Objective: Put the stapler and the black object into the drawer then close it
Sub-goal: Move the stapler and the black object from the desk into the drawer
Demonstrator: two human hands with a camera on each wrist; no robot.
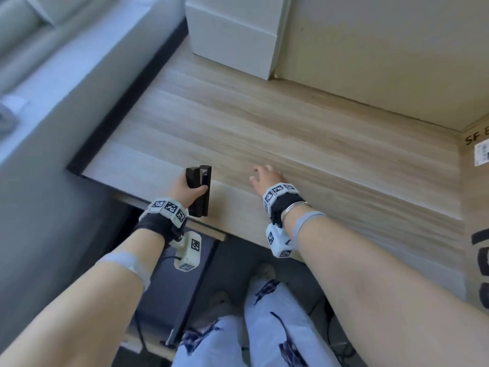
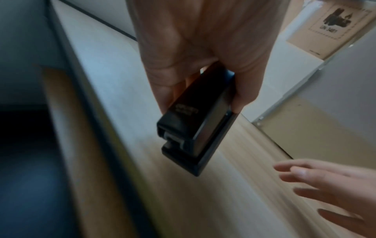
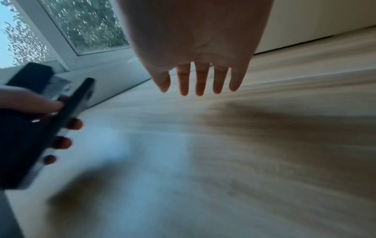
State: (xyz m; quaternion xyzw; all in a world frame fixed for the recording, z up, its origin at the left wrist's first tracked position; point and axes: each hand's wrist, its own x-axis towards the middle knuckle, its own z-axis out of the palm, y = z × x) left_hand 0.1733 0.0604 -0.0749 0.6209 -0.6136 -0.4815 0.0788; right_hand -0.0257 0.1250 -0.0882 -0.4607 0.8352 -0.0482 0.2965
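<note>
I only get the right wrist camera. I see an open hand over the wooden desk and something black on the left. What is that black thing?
Observer: A black stapler. The left wrist view shows its front end, and the left hand grips it.
Operator: Is it lying on the desk?
Observer: The head view puts it over the near edge of the desk. I cannot tell if it touches.
Operator: What else is up there?
Observer: A white box stands at the far edge, and a cardboard box is on the right.

Daylight enters from the window (image 3: 85, 27), casting a bluish sheen on the surface (image 1: 291, 133). Both wrist views are dim, motion-blurred, and bent at the edges.
</note>
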